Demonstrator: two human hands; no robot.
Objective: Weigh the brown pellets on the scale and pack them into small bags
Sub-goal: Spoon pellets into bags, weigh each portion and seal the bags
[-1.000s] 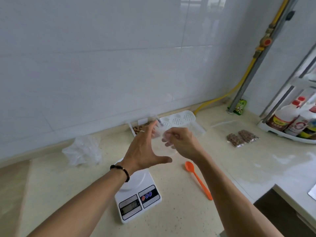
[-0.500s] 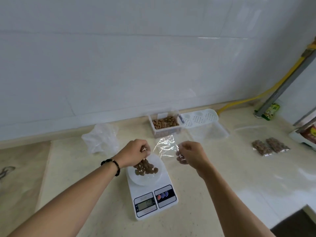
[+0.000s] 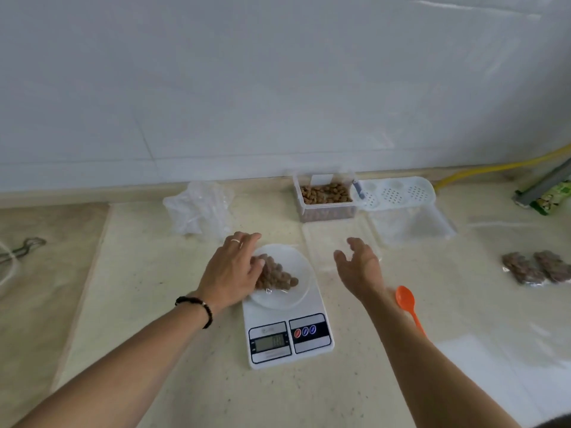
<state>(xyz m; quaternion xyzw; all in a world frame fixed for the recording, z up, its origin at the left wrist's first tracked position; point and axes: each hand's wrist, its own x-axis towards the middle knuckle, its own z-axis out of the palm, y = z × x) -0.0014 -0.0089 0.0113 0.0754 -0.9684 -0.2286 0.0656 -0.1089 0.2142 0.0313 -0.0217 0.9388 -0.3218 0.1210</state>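
Observation:
A white digital scale [image 3: 289, 338] stands at the middle of the counter with a white dish [image 3: 298, 270] on it. A heap of brown pellets [image 3: 276, 274] lies in the dish, with a bit of clear film at its front edge. My left hand [image 3: 230, 271] lies palm down over the left side of the heap, fingers bent onto the pellets; its grip is hidden. My right hand [image 3: 358, 267] hovers right of the scale, fingers apart and holding nothing. Under it I see what looks like a clear bag [image 3: 324, 239] lying flat.
A clear tub of pellets [image 3: 326, 197] stands by the wall, with its perforated lid [image 3: 397, 193] and a clear container [image 3: 412, 225] beside it. A pile of empty bags [image 3: 200, 211] lies at back left. Two filled bags [image 3: 537, 267] lie right. An orange spoon [image 3: 407, 302] lies by my right wrist.
The view has tilted down. My right hand has let go of the clear bag and opened. My left hand has spread from a fist and settled onto the pellets.

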